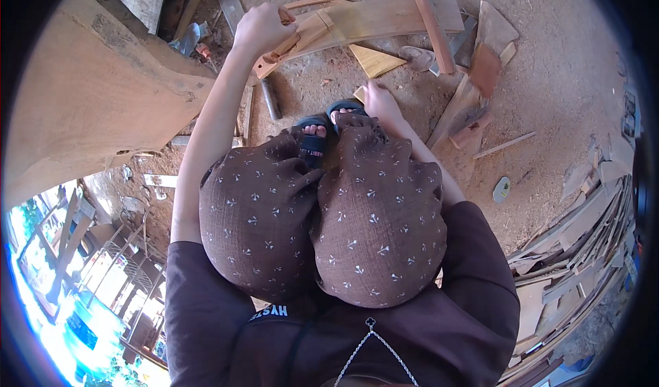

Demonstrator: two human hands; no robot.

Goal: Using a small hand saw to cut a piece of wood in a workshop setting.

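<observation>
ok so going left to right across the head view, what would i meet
Big slab, left hand, sandals, right hand, reddish plank, thin stick, wood pile.

Dark short-sleeved shirt; brown white-patterned trousers; black sandals; silver chain.
</observation>
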